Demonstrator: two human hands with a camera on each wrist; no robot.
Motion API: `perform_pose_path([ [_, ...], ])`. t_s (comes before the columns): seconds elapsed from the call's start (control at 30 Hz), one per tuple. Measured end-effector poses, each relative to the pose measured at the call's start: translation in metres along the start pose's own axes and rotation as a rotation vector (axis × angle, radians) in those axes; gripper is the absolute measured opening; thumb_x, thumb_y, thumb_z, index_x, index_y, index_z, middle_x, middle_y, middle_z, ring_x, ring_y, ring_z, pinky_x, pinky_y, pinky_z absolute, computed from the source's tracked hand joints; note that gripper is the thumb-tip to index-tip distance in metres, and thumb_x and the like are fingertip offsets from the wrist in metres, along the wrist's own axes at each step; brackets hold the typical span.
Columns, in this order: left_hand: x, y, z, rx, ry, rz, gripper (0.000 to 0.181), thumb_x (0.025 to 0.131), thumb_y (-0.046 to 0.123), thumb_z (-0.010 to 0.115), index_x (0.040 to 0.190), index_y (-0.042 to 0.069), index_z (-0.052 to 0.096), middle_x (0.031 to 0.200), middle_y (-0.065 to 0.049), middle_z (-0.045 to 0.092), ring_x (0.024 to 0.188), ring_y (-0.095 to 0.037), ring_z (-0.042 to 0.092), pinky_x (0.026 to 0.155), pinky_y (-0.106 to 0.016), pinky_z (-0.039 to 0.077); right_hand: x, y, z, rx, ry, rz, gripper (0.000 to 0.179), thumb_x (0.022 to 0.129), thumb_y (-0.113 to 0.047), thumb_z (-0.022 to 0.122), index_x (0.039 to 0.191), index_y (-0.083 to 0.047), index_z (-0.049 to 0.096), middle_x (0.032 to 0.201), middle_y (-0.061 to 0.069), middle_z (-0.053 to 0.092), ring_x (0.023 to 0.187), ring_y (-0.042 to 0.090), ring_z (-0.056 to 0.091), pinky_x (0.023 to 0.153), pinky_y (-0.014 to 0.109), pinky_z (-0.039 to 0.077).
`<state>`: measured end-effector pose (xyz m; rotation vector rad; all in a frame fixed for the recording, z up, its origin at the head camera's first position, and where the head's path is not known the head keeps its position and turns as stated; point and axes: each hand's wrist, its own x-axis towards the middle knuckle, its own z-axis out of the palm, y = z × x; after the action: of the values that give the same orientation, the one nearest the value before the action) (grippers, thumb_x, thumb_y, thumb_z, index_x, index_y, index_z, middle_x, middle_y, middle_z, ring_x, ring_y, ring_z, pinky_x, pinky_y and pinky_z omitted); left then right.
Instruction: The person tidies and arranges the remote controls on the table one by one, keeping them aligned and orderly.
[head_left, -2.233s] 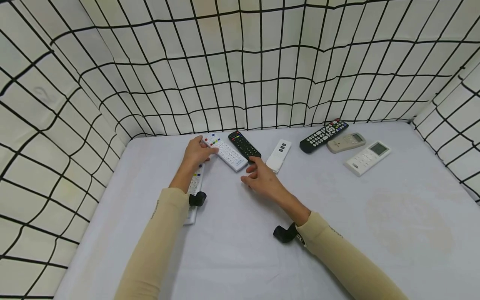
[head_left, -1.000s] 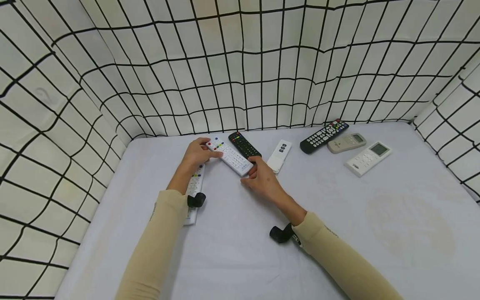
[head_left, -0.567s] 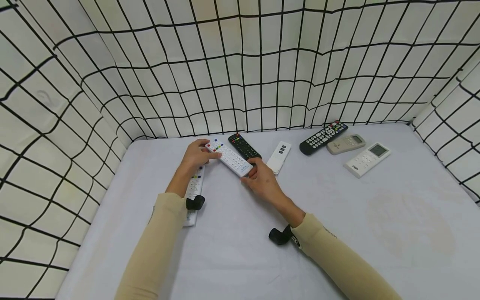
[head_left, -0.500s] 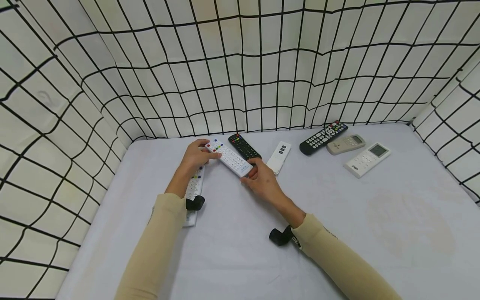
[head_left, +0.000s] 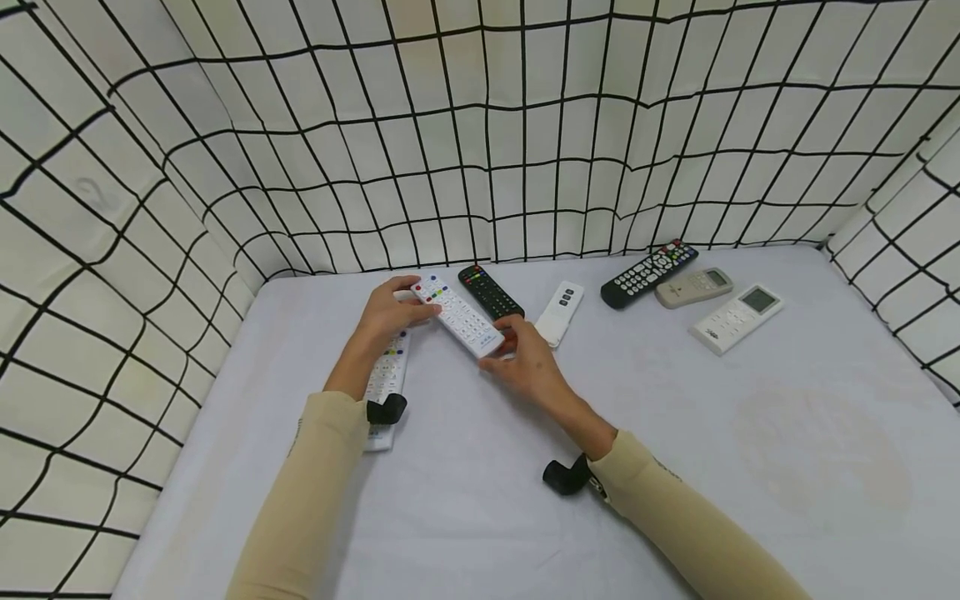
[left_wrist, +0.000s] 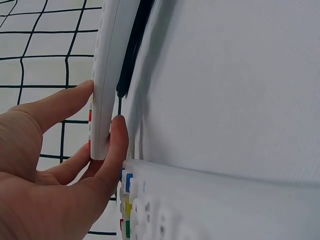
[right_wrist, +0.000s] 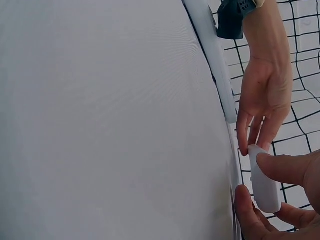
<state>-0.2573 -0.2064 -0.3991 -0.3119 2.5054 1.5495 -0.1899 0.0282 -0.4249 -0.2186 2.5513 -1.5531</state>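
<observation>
A white remote control (head_left: 459, 320) with coloured buttons is held at both ends, slanting from far left to near right. My left hand (head_left: 386, 317) pinches its far end, thumb on the button side; in the left wrist view the remote (left_wrist: 104, 95) is off the table. My right hand (head_left: 531, 363) grips the near end, thumb on one face and fingers beneath, as the right wrist view shows. Just behind lies a black remote (head_left: 491, 292). A second white remote (head_left: 386, 379) rests under my left wrist, partly hidden. A slim white remote (head_left: 561, 312) lies beyond my right hand.
On the right side of the white-covered table (head_left: 480, 517) lie a large black remote (head_left: 648, 273), a beige remote (head_left: 693, 287) and a white remote with a screen (head_left: 737, 318). A black net (head_left: 487, 167) over white cloth walls the back and sides.
The white remote has shifted a little right and towards me in my left hand. My right hand, beside it at first, now grips its near end. The other remotes lie as before.
</observation>
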Motion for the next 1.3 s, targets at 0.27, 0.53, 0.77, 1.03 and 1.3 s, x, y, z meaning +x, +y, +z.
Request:
perform_pose_path([
  [0.27,-0.001,0.001,0.001,-0.050,0.010,0.043,0.078,0.086,0.010,0.083,0.155,0.014,0.048,0.161,-0.012,0.044,0.132,-0.028,0.049,0.109,-0.036,0.040,-0.005,-0.003,0.003,0.005,-0.020,0.005,0.064,0.084,-0.007,0.086,0.136,-0.002,0.050,0.132,0.019,0.063,0.119,0.030,0.063,0.102,0.041,0.054],
  [0.53,-0.006,0.005,-0.001,-0.069,-0.054,0.018,0.079,0.088,0.011,0.081,0.158,0.017,0.046,0.163,-0.015,0.041,0.133,-0.031,0.052,0.107,-0.035,0.045,-0.010,-0.006,0.005,-0.001,-0.073,0.017,0.076,0.081,-0.008,0.088,0.145,-0.003,0.047,0.129,0.018,0.064,0.115,0.029,0.064,0.099,0.040,0.054],
  [0.77,-0.008,0.008,0.001,-0.130,-0.089,-0.008,0.073,0.091,0.011,0.079,0.157,0.016,0.047,0.163,-0.015,0.040,0.112,-0.027,0.071,0.105,-0.035,0.055,-0.016,-0.010,0.007,-0.015,-0.111,-0.011,0.078,0.080,-0.010,0.089,0.146,-0.002,0.048,0.122,0.016,0.066,0.103,0.023,0.064,0.089,0.034,0.054],
  [1.03,-0.011,0.009,0.001,-0.085,-0.097,0.002,0.070,0.092,0.010,0.078,0.156,0.017,0.049,0.162,-0.016,0.041,0.113,-0.029,0.071,0.107,-0.040,0.054,-0.021,-0.010,0.009,0.031,-0.132,-0.030,0.073,0.080,-0.005,0.089,0.141,-0.001,0.050,0.123,0.016,0.066,0.107,0.025,0.066,0.090,0.033,0.058],
  [1.3,-0.014,0.009,0.000,-0.045,-0.126,0.024,0.069,0.092,0.009,0.077,0.155,0.016,0.050,0.161,-0.017,0.043,0.112,-0.028,0.071,0.105,-0.040,0.055,-0.026,-0.011,0.013,0.057,-0.163,-0.028,0.071,0.081,-0.001,0.087,0.141,0.000,0.049,0.128,0.018,0.065,0.114,0.027,0.067,0.092,0.033,0.060],
])
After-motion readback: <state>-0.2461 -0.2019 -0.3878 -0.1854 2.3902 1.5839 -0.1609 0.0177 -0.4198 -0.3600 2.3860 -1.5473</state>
